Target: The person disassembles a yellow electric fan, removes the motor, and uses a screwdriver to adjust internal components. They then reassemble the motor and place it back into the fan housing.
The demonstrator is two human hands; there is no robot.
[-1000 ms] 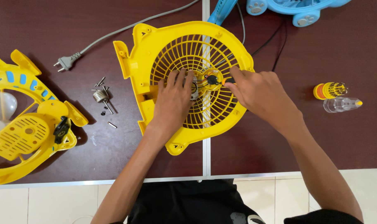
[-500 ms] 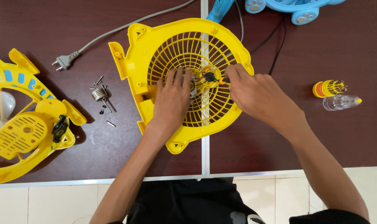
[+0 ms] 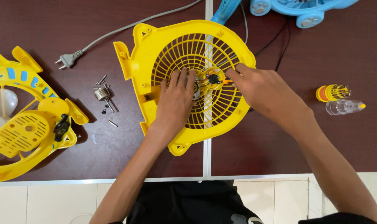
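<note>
Head | left hand (image 3: 176, 101), right hand (image 3: 263, 93) on yellow fan grille (image 3: 155, 54)

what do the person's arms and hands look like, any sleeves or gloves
Both hands, left hand and right hand, are bare: no gloves, rings or watch visible. The forearms are uncovered with no sleeves in view. A black garment shows at the torso.

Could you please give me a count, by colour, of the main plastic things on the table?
Yellow: 3, the fan grille under both hands, the fan housing at left, and the bit holder.
Blue: 2, the toy-like casing and the blue part.
Clear: 1, the small bottle.
Total: 6
</note>
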